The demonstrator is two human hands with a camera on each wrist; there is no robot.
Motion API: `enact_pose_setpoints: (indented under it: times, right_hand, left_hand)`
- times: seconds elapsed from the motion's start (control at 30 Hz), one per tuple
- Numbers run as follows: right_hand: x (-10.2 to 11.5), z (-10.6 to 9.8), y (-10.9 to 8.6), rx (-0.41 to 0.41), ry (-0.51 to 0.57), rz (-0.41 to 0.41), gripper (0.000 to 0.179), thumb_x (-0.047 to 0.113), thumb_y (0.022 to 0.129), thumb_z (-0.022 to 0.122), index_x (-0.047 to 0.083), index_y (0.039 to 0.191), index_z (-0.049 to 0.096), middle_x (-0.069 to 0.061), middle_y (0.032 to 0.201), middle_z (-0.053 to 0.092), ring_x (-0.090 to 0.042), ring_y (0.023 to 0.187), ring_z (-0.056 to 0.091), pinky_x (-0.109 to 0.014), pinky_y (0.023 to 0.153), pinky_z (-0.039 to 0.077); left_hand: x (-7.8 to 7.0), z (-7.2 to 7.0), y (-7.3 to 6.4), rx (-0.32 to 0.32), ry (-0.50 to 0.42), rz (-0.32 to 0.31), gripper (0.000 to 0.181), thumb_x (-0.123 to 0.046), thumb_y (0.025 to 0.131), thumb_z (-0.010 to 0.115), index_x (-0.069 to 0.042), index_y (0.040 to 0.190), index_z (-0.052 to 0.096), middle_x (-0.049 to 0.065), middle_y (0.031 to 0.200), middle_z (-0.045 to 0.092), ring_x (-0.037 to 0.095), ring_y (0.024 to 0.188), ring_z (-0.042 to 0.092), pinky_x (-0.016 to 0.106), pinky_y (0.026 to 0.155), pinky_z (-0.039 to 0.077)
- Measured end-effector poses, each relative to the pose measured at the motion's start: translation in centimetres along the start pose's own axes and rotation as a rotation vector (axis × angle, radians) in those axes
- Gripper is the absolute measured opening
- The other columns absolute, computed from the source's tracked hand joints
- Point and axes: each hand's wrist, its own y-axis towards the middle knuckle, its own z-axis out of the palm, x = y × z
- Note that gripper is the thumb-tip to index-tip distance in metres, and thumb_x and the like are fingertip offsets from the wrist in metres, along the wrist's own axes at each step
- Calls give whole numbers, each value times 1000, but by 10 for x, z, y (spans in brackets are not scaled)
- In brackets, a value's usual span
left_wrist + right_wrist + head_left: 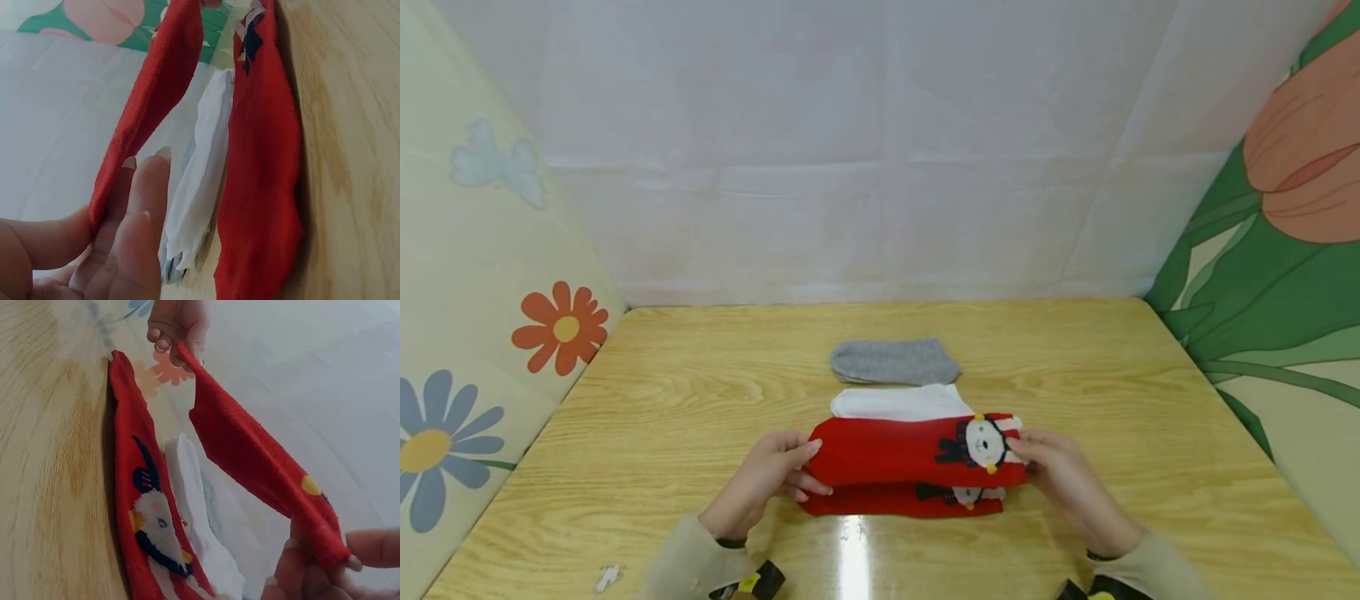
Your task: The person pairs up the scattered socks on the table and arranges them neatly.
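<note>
Stretched between both hands is a red sock [880, 450] with a white rabbit face near its right end, raised off the table in the wrist views. My left hand [771, 475] pinches its left end between thumb and fingers. At the rabbit end, my right hand [1063, 475] pinches the other end the same way. Below it, a matching red sock [262, 175] lies flat on the table, partly hidden in the head view. Just behind lies a white sock [895, 402], its near edge covered by the raised sock.
A grey sock [891, 362] lies farther back on the wooden table [700, 358]. White cloth [880, 167] hangs behind the table, and flower-printed panels stand at left and right. A small whitish mark [608, 577] shows at the table's front left.
</note>
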Motion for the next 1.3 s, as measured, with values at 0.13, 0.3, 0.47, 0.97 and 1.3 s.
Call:
enact_pose_setpoints:
  times: [0.13,0.3,0.47,0.97,1.3]
  right_hand:
    - [-1,4,2,16,2,-1,17,8,97,51,4,96,67,2,89,66,-11,82,59,-28,74,49]
    - [-1,11,2,33,-8,3,17,7,96,51,7,89,66,3,86,64,-11,79,58,-27,72,48]
    - [-6,16,3,39,-11,-7,16,5,96,52,6,87,65,4,80,63,-9,74,58,-25,67,47]
    - [-8,18,4,21,-165,42,18,9,96,54,-6,97,64,-2,84,66,-13,73,59,-28,63,51]
    - [-12,13,5,87,-375,-17,15,6,93,58,-2,82,59,1,72,55,-14,66,54,-28,56,47]
  left_hand:
    - [2,-4,-3,8,-6,-17,23,-22,100,55,0,98,60,5,74,64,21,70,72,23,55,53]
    - [6,-8,-6,5,-19,-36,22,-22,101,54,0,98,60,6,74,66,21,69,72,22,55,53]
    - [12,-12,-8,15,-12,-62,23,-20,102,53,2,100,60,10,82,71,20,68,71,24,56,54]
    - [25,-13,-6,43,5,-89,22,-16,101,52,5,103,60,12,83,71,21,68,72,23,54,54]
    - [25,-13,-4,47,16,-86,21,-11,101,49,8,105,59,14,85,71,21,67,71,23,54,54]
